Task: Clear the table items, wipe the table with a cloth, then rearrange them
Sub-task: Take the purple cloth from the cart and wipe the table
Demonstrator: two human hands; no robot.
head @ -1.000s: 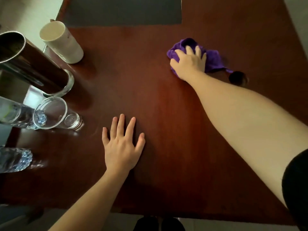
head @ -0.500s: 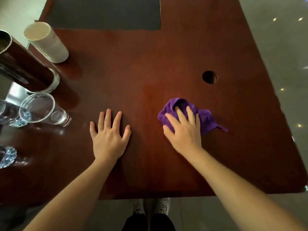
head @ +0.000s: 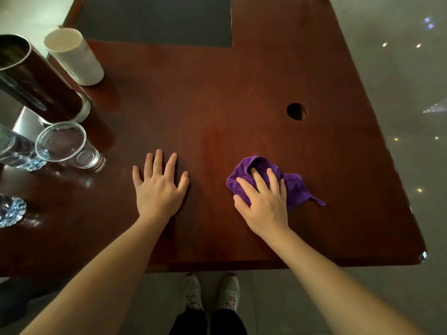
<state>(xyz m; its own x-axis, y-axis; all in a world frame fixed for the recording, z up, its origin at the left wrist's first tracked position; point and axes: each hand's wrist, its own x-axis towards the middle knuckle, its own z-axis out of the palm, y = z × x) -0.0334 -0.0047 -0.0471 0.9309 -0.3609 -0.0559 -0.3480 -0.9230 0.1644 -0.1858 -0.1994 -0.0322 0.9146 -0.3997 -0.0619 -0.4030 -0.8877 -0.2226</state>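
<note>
A crumpled purple cloth (head: 294,186) lies on the dark red wooden table (head: 217,112), right of centre. My right hand (head: 262,201) presses down on the cloth, fingers spread over it and partly tucked into its folds. Flat on the bare wood to the cloth's left rests my left hand (head: 159,188), fingers apart and holding nothing. The items stand along the left edge: a white cup (head: 75,56), a tall dark metal cylinder (head: 36,81), a clear plastic cup (head: 67,146) and two clear water bottles (head: 14,151), (head: 11,211).
A round cable hole (head: 296,111) is cut in the table at the right. A dark grey mat (head: 157,19) covers the far middle. The table's near edge runs just above my shoes (head: 211,293). Shiny grey floor lies to the right.
My right hand has drawn the purple cloth from the far side of the table, near the hole, back toward me. The left hand has stayed flat in place.
</note>
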